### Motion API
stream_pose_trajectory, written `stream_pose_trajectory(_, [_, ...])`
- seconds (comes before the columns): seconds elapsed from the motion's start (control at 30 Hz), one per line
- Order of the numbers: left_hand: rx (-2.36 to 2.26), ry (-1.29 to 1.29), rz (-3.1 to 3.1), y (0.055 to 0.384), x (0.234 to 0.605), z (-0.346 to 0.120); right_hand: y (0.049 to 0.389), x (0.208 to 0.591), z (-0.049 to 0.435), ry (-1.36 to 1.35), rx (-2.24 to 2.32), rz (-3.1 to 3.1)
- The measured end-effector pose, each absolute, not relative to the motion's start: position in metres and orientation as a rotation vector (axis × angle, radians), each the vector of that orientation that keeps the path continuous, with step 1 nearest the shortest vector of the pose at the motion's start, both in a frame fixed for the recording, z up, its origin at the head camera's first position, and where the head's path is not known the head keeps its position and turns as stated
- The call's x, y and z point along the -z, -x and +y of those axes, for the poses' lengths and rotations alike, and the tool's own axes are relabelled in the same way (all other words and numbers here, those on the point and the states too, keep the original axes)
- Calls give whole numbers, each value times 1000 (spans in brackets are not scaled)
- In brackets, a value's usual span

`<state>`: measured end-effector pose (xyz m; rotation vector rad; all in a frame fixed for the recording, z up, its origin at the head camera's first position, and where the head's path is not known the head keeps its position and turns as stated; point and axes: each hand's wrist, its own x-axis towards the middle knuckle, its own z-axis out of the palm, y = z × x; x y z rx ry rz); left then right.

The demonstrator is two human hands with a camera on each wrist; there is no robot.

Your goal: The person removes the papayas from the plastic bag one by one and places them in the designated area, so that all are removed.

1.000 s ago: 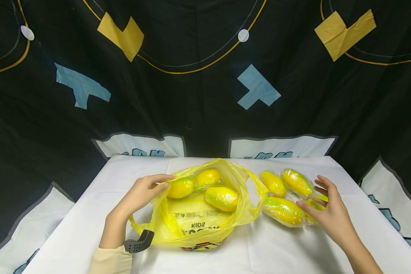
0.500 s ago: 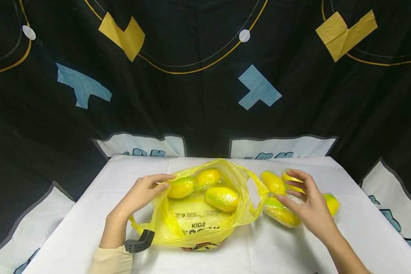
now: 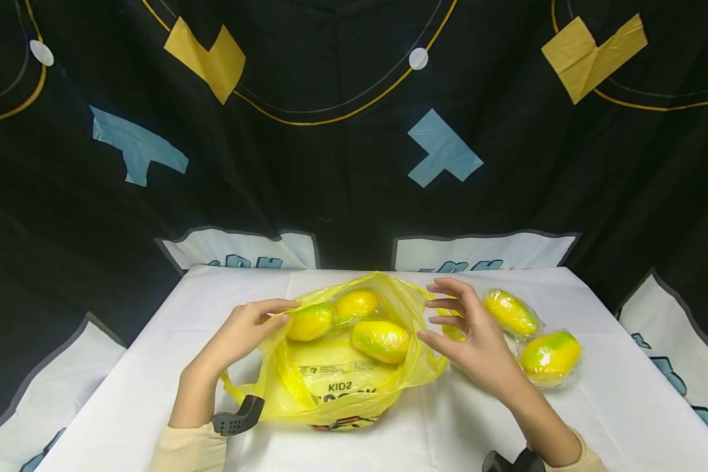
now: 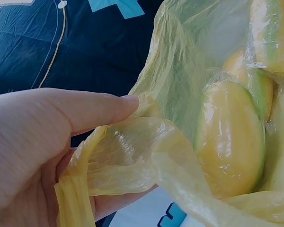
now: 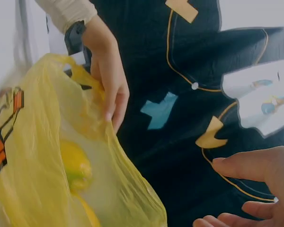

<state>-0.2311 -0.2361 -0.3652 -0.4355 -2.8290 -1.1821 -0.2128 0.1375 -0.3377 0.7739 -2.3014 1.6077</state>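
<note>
A yellow plastic bag (image 3: 348,373) stands with its mouth spread in the head view, three mangoes (image 3: 380,341) in clear wrap inside it. My left hand (image 3: 244,334) holds the bag's left rim; in the left wrist view the thumb of this hand (image 4: 42,123) lies over the thin plastic, with fingers beneath. Beside the bag's right rim hovers my right hand (image 3: 472,334), its fingers spread and nothing in them. That hand (image 5: 274,172) appears apart from the bag (image 5: 33,156) in the right wrist view.
Two more wrapped mangoes, one farther back (image 3: 512,312) and one nearer (image 3: 550,358), lie right of my right hand. Others behind that hand are mostly hidden. A white cloth covers the table (image 3: 124,400), and a black printed curtain (image 3: 330,177) hangs behind it.
My right hand has moved left, from over the mangoes on the right to the bag's right rim. The left hand keeps its hold on the bag.
</note>
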Motion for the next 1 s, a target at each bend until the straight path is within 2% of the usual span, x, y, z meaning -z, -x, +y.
stream_pose_trajectory(0.23, [1171,436,-2826,231,365,-236,222,351,110,-795,-1621,-2434])
stream_pose_trajectory(0.63, [1182,435,-2821,231,366,-236,238,376,81,-641,-1379,-2663])
stream_pose_trajectory(1.0, [1190,443,-2823,231,365,-236,254,390,70,-750,-1167,-2730])
